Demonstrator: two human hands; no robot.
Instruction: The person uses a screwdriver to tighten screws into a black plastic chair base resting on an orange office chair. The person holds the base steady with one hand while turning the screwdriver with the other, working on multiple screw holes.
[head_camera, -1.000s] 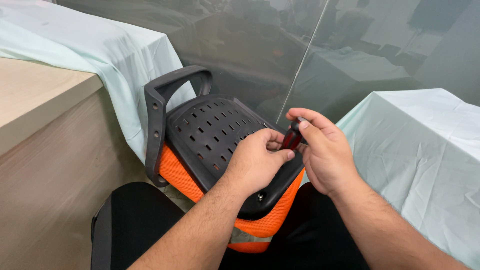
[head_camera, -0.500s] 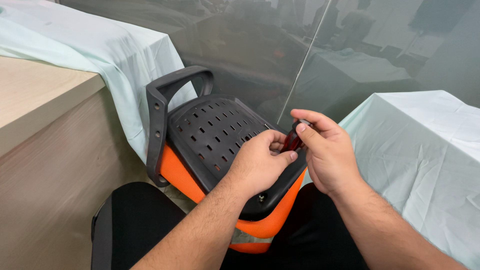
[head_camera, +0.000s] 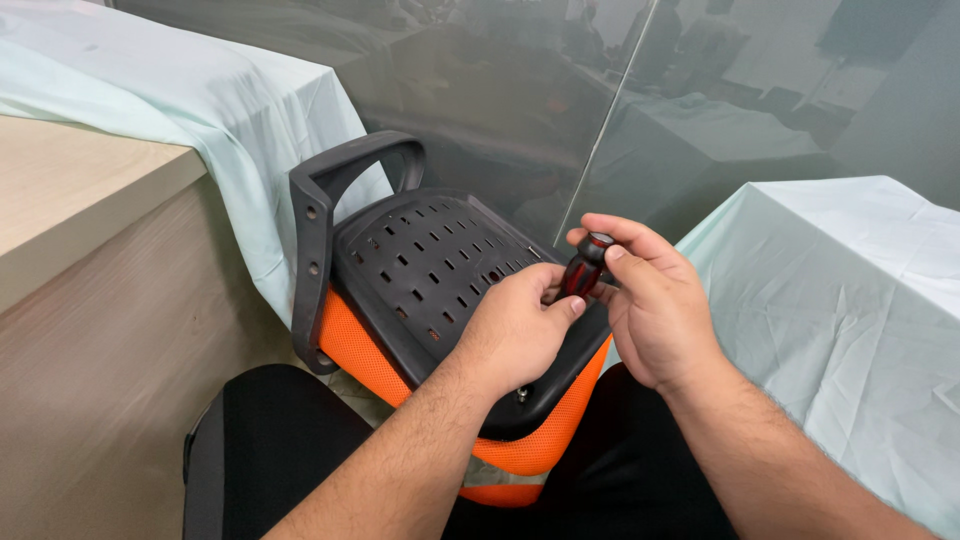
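Both hands, left hand (head_camera: 515, 335) and right hand (head_camera: 650, 300), grip one screwdriver (head_camera: 582, 272).

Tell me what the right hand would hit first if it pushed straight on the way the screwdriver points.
Probably the black perforated chair panel: the right hand aims the screwdriver down at it, though depth is unclear.
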